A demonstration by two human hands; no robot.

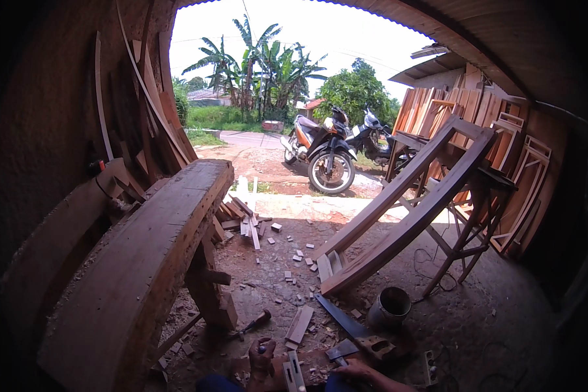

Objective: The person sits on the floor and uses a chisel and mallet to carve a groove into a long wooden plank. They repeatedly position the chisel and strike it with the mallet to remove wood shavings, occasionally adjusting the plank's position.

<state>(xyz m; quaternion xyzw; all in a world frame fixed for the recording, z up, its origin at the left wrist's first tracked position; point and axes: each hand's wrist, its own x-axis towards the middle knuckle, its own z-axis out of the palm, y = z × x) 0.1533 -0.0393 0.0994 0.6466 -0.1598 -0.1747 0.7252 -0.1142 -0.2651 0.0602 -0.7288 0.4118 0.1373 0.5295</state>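
At the bottom of the head view my left hand is closed around a small dark handle, perhaps a chisel's. My right hand grips the handle of a tool with a broad, flat metal blade. Between my hands is a narrow slotted wood piece. Ahead on the floor lie a dark-handled tool, short offcuts and a handsaw, beside a metal bucket.
A thick timber bench fills the left. A ladder-like wooden frame leans on a trestle at right. Boards line both walls. Two motorbikes stand outside; scattered offcuts lie on the floor.
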